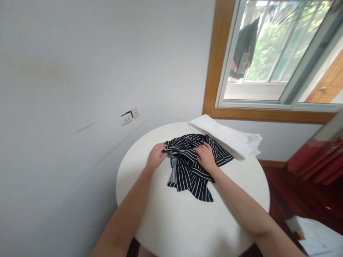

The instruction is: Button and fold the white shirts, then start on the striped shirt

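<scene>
A black garment with white stripes (184,171) lies crumpled on the round white table (171,221), its loose ends spread toward me. Its exact kind is hard to tell in the folds. At its left edge, my left hand (157,156) pinches the cloth between thumb and fingers. My right hand (206,157) rests on the upper right part, fingers curled into the fabric. A grey inner side shows below the left hand. Behind the garment, a folded white stack of cloth or paper (227,135) touches its right part.
The table stands close to a white wall with a socket (126,119). A wood-framed window (257,113) is behind it. To the right are a red curtain (316,157) and, on the dark floor, a white object (318,235) that I cannot make out.
</scene>
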`<control>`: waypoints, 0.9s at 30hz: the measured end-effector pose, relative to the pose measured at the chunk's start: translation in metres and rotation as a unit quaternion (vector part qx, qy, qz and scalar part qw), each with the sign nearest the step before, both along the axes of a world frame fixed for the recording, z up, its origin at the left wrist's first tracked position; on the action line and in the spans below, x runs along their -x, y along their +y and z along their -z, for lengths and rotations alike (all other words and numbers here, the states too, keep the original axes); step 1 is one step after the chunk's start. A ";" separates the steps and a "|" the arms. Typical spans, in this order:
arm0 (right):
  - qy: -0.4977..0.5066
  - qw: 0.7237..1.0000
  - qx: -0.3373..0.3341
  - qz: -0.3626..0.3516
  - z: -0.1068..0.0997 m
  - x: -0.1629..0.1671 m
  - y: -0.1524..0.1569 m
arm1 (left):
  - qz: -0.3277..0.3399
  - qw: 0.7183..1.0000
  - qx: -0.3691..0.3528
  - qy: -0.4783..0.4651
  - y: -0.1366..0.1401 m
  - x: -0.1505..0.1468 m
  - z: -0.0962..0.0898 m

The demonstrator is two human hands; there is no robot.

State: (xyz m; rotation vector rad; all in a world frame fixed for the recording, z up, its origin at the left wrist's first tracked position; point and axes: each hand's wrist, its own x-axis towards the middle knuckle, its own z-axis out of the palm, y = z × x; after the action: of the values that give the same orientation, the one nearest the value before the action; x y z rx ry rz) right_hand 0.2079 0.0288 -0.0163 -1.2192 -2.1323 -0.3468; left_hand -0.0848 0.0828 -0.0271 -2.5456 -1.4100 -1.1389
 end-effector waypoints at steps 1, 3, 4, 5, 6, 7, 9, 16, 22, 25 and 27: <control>0.013 1.000 -0.009 0.024 0.000 -0.003 0.001 | 0.010 1.000 -0.001 0.000 -0.002 -0.001 -0.001; 0.034 0.998 -0.021 0.057 -0.001 -0.011 0.004 | 0.036 0.999 0.008 0.015 -0.005 -0.005 -0.001; 0.046 0.996 -0.023 0.070 -0.002 -0.016 0.005 | 0.047 0.998 0.016 0.026 -0.007 -0.007 0.000; 0.063 0.994 -0.023 0.085 -0.002 -0.020 0.007 | 0.052 0.998 0.025 0.036 -0.008 -0.008 0.000; 0.085 0.991 -0.018 0.099 -0.001 -0.025 0.009 | 0.052 0.997 0.034 0.045 -0.009 -0.009 0.000; 0.114 0.987 -0.009 0.111 -0.001 -0.029 0.011 | 0.048 0.996 0.043 0.054 -0.010 -0.009 0.000; 0.187 0.976 0.019 0.113 0.000 -0.038 0.017 | 0.030 0.995 0.061 0.071 -0.012 -0.008 -0.003; 0.289 0.951 0.076 0.080 0.000 -0.053 0.024 | -0.093 0.987 0.060 0.115 -0.015 0.004 -0.020; 0.079 0.982 0.001 0.170 0.001 -0.046 0.015 | -0.040 0.996 0.059 0.059 -0.008 0.009 -0.008; 0.016 0.989 -0.015 0.146 0.000 -0.041 0.009 | -0.045 0.999 0.021 0.016 0.000 0.017 0.001; -0.005 0.993 -0.018 0.114 -0.003 -0.036 0.004 | -0.080 0.997 -0.001 -0.003 0.003 0.022 0.004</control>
State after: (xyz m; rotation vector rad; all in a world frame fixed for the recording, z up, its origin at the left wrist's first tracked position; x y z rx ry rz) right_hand 0.2442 0.0331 -0.0129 -1.4457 -1.9903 -0.4901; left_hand -0.1069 0.0858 -0.0316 -2.3778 -1.5802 -1.1229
